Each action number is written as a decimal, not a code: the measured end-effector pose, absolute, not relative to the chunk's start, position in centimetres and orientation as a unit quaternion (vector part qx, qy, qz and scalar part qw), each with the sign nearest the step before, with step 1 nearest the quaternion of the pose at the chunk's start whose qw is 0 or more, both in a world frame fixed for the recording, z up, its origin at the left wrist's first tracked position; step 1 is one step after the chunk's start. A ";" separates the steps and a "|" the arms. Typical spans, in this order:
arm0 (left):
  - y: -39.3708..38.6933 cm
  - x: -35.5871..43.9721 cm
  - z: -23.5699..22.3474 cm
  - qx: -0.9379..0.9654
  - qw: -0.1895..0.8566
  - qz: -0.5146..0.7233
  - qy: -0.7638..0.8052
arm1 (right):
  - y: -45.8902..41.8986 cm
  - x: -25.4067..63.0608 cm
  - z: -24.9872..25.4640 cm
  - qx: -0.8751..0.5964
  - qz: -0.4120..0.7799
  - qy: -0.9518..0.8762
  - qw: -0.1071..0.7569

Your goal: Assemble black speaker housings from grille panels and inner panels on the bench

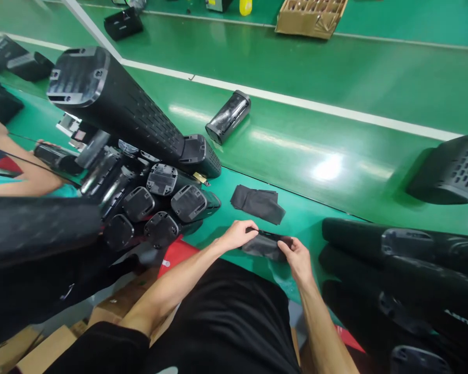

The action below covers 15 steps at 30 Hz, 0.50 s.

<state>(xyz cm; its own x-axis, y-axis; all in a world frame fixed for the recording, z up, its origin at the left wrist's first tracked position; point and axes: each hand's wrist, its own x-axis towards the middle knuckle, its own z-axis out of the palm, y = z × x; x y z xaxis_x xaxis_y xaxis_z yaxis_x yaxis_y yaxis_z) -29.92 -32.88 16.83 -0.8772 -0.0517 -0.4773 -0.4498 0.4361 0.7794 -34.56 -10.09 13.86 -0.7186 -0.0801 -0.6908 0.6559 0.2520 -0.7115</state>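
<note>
Close in front of my body, a dark, thin, cloth-like piece is stretched between my two hands. My left hand pinches its left end between thumb and fingers. At the opposite end, my right hand grips it with the thumb on top. Just beyond them, a small pile of similar black cloth-like pieces lies on the green table mat. To the left of my left hand, several black speaker-like housings lie stacked with their ends facing me.
A tall stack of black housings rises at left. One glossy cylinder lies on the green surface ahead. More black housings crowd the right side. A cardboard box is at the back. Another person's arm shows at far left.
</note>
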 end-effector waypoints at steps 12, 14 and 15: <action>-31.7 -26.9 14.3 -0.211 0.177 0.270 0.923 | -9.7 -33.4 11.9 0.137 -0.415 0.875 0.209; -32.4 -26.9 14.3 -0.244 0.171 0.266 0.917 | -9.6 -34.0 11.7 0.120 -0.434 0.868 0.211; -32.8 -26.9 14.3 -0.253 0.171 0.272 0.913 | -9.5 -34.4 11.6 0.114 -0.444 0.862 0.216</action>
<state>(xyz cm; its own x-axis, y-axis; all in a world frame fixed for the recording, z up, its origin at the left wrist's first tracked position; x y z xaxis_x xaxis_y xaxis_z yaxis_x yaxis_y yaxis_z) -26.89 -32.81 14.30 -0.8136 -0.3683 -0.4499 -0.5545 0.7242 0.4100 -34.41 -9.53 11.56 -0.8801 0.0052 -0.4747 0.3893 0.5801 -0.7155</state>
